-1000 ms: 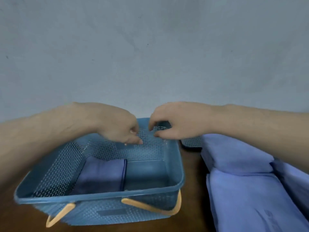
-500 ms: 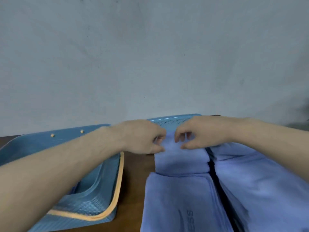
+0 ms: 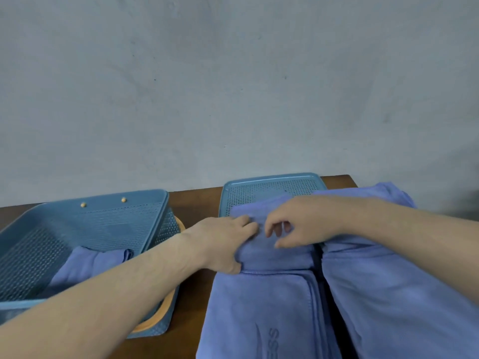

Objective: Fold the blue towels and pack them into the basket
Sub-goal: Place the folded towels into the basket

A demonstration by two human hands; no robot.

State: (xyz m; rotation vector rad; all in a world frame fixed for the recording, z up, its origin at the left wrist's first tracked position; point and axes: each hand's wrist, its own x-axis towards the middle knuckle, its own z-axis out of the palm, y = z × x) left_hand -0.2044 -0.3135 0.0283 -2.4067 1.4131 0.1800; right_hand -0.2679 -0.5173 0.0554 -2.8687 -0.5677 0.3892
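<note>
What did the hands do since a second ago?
Both hands left the far rim of the basket and went right to the towels. The left hand now grips the small folded towel that lies partly on the lid; the right hand pinches its top. The towel in the basket stayed put.

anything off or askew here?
Only the perforated lid: it lies flat on the table behind the towel pile, whose far edge overlaps it. The towel in the basket looks slightly rumpled. No spills or damage.
</note>
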